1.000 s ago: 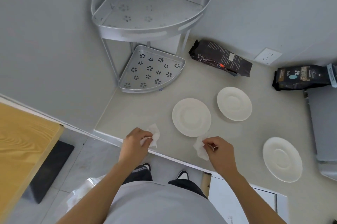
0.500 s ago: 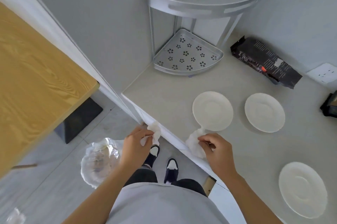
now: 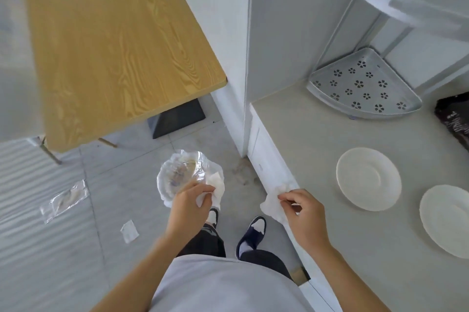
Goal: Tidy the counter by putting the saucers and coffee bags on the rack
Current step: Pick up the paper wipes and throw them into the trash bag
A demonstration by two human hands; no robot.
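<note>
**Tissues heading for the bin, saucers untouched**

Tissues come first, it seems. My view has swung left since a second ago: the rack, which was up at 12 o'clock, now sits out at 2 o'clock, and the floor fills the middle of the picture. I read that as a turn away from the counter [image 3: 317, 134] to throw the wipes out.

The left hand [image 3: 189, 201] pinches a crumpled tissue [image 3: 215, 190] just over the plastic-lined bin [image 3: 182, 173] at 10 o'clock from my feet. The right hand [image 3: 302, 212] pinches a second tissue [image 3: 272, 201] above the counter's front edge.

Two saucers are in view, one [image 3: 368, 179] at 3 o'clock and another [image 3: 444, 217] beyond it at 4 o'clock, both flat on the counter. A dark coffee bag [image 3: 453, 119] lies at the right edge, just beside the rack's lower shelf [image 3: 363, 86], which holds nothing I can see. So I judge the tidying proper not yet begun; both hands need freeing first.
</note>
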